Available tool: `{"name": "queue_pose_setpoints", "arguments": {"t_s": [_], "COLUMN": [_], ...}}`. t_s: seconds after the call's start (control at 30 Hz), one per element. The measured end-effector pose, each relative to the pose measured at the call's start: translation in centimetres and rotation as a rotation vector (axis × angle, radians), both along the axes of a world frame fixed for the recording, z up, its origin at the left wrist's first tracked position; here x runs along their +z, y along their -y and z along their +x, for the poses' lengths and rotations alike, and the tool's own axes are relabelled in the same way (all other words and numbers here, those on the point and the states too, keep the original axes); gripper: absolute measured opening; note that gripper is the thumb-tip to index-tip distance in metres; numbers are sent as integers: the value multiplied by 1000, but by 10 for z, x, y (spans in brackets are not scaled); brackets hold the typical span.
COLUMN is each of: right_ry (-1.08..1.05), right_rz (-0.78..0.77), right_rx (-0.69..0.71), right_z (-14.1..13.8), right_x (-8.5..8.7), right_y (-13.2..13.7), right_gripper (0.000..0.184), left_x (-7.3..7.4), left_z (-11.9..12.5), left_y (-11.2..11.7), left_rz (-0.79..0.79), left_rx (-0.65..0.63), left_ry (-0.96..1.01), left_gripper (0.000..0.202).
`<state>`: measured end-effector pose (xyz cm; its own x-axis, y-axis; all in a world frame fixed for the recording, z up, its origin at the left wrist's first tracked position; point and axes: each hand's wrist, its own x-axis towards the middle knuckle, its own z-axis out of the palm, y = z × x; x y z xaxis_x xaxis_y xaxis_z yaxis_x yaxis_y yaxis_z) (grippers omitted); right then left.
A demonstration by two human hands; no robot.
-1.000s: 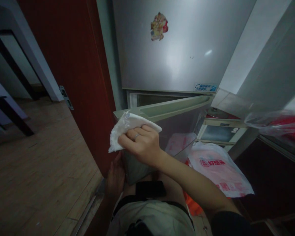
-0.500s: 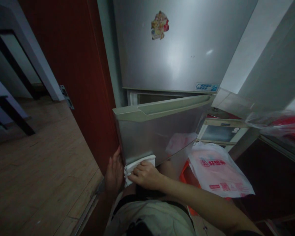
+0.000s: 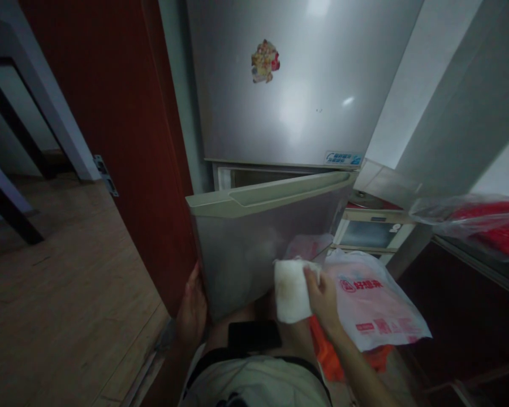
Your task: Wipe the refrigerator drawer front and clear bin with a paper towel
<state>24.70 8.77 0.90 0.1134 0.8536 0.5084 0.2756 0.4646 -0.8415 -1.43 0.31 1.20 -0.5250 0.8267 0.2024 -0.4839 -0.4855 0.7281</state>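
The lower door [image 3: 246, 249] of a silver fridge [image 3: 297, 85] stands ajar, its pale green handle edge [image 3: 263, 195] on top. My left hand [image 3: 193, 308] rests upright along the door's left edge, fingers stretched out and holding nothing. A folded white cloth [image 3: 292, 291] with a brownish stain hangs from my right hand [image 3: 323, 299], pinched between thumb and fingers. That hand is in front of the door's lower right part, and the cloth seems apart from the door's surface. A dark phone-like rectangle [image 3: 254, 336] lies on my lap.
A red-brown wooden door [image 3: 131, 141] stands close on the left. To the right are a white plastic bag [image 3: 373, 305] with red print, an orange container or bag [image 3: 328, 356] beneath it, a small oven-like appliance [image 3: 369, 233] and a clear bag with red contents [image 3: 487, 220].
My right hand has lifted the cloth from the door's lower left corner and swung it to the right, showing its stained side. My left hand stays by the door's edge.
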Motion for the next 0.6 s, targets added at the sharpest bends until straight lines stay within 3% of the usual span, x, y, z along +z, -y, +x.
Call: {"name": "queue_pose_setpoints", "arguments": {"t_s": [0.07,0.2,0.3,0.4,0.5,0.6], "right_ry": [-168,-304,-331,-336,-325,-266], "right_rz": [-33,147,251,284,319,366], "right_rx": [-162,-411,-398,-364,-336,-301], "right_z": [20,34,23,3,-20,-49], "right_x": [19,64,92,107,111,112], "right_y": [-16,-64,-102,-126,-121,-90], "right_gripper": [55,59,59,58,53,46], "left_x": [2,2,1,1,2,-3], "left_z": [2,4,5,7,11,9], "left_y": [0,3,6,9,11,13], "left_rz": [-16,-72,-93,-96,-116,-148], "left_rx": [22,78,65,64,69,72], "left_ry": [1,7,23,19,19,18], "left_gripper": [53,57,56,56,57,55]}}
